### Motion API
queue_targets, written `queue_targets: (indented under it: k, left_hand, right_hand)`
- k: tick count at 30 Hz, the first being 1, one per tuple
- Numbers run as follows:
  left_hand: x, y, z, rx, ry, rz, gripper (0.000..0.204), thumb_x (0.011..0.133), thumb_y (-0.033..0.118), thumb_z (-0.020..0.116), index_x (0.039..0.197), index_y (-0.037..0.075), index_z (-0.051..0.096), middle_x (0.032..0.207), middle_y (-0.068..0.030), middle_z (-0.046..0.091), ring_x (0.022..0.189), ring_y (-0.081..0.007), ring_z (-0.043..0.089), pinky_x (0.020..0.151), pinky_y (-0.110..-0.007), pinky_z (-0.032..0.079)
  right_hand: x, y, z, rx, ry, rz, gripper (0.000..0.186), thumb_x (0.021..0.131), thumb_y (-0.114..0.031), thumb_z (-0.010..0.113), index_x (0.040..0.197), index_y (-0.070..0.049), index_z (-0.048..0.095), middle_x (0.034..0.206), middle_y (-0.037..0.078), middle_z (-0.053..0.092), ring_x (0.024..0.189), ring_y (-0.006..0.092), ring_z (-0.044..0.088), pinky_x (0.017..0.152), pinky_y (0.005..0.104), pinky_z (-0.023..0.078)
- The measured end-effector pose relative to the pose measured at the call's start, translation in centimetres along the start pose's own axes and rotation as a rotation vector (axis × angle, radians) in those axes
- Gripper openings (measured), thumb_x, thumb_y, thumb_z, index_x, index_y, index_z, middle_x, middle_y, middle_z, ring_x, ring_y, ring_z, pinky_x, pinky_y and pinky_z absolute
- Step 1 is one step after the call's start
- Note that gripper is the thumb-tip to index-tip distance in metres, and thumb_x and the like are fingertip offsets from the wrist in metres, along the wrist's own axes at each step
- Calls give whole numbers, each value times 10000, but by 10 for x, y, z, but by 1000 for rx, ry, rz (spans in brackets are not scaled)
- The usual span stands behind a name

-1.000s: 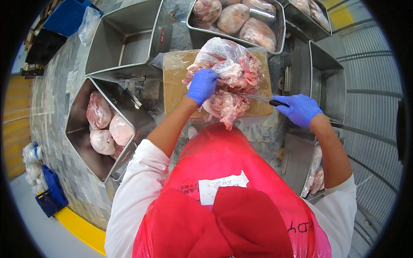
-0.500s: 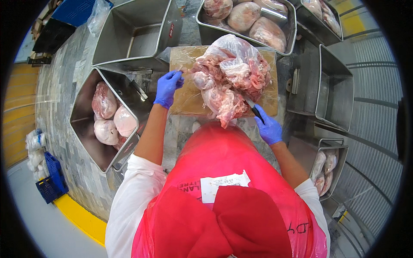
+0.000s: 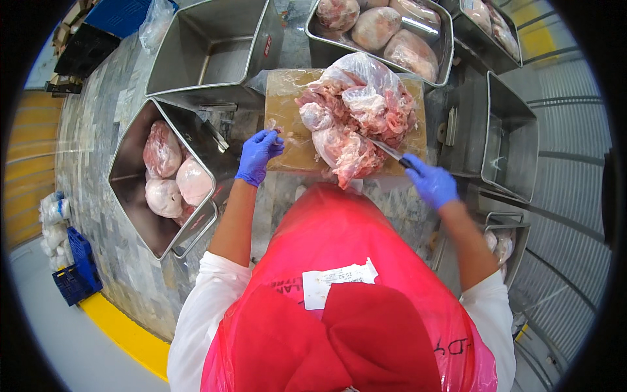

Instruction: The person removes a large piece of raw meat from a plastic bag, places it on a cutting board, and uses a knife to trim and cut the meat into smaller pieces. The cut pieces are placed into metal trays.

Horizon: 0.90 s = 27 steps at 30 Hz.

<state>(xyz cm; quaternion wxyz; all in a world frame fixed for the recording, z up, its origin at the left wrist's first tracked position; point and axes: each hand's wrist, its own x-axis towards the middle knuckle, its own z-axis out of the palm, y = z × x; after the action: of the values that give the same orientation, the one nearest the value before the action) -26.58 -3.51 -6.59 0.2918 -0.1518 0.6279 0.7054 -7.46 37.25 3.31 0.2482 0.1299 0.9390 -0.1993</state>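
A large piece of raw pinkish meat (image 3: 356, 98) with whitish fat and membrane lies on a tan cutting board (image 3: 282, 98) in front of me. Its lower end hangs over the near edge of the board. My right hand (image 3: 432, 184), in a blue glove, is closed round the black handle of a knife (image 3: 389, 151). The blade reaches left to the meat's lower right side; whether its tip is in the flesh is hard to tell. At the board's left edge my left hand (image 3: 256, 157), also gloved in blue, pinches a small meat scrap (image 3: 273, 127).
Several metal bins surround the board. The left bin (image 3: 134, 179) and the far bin (image 3: 315, 40) hold large pieces of meat. Another bin (image 3: 153, 81) stands at far left, and one more (image 3: 488, 124) stands at right. Blue crates (image 3: 77, 271) sit on the floor at left.
My right hand has moved right and slightly down with the knife, and more of the blade shows. My left hand has lowered slightly, still pinching the scrap. The view has shifted a little.
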Motion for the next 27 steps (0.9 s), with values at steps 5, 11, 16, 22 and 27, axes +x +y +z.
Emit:
queue_targets:
  k: [5, 11, 16, 22, 27]
  left_hand:
    - [-13, -2, 1, -27, -40, -63, 268, 1018, 258, 670, 1188, 54, 706, 884, -21, 708, 785, -141, 691, 766, -288, 574]
    - [-21, 2, -8, -5, -84, -69, 283, 1019, 258, 667, 1189, 35, 701, 897, -42, 714, 799, -142, 700, 754, -273, 579]
    - [-14, 8, 1, 16, -80, -47, 286, 1032, 246, 646, 1218, 32, 683, 893, -40, 704, 787, -140, 690, 756, -276, 576]
    - [-21, -6, 1, 7, -62, -55, 267, 1033, 243, 642, 1199, 40, 690, 886, -39, 701, 788, -138, 688, 754, -283, 573]
    - [-35, -27, -25, 6, -14, -53, 255, 1022, 261, 656, 1161, 54, 709, 880, -42, 704, 786, -137, 691, 741, -282, 572]
  right_hand:
    - [-12, 9, 103, 192, 305, 7, 547, 1025, -418, 563, 1549, -372, 412, 1120, 231, 709, 913, 471, 687, 736, 547, 551]
    - [-17, 31, 83, 635, 130, -127, 447, 1059, -355, 560, 1475, -190, 568, 1227, 142, 729, 1019, 237, 707, 875, 358, 537]
    - [4, 50, 11, 511, -115, -175, 468, 1058, -382, 534, 1429, -104, 601, 1305, 157, 698, 1171, 288, 677, 1031, 372, 490]
    - [14, -1, 19, 117, 87, -122, 460, 1040, -421, 529, 1430, -183, 588, 1109, 222, 729, 966, 433, 706, 860, 499, 563]
    - [-17, -41, 77, -85, 259, 120, 530, 1038, -431, 530, 1538, -278, 443, 967, 222, 732, 766, 439, 705, 693, 564, 555]
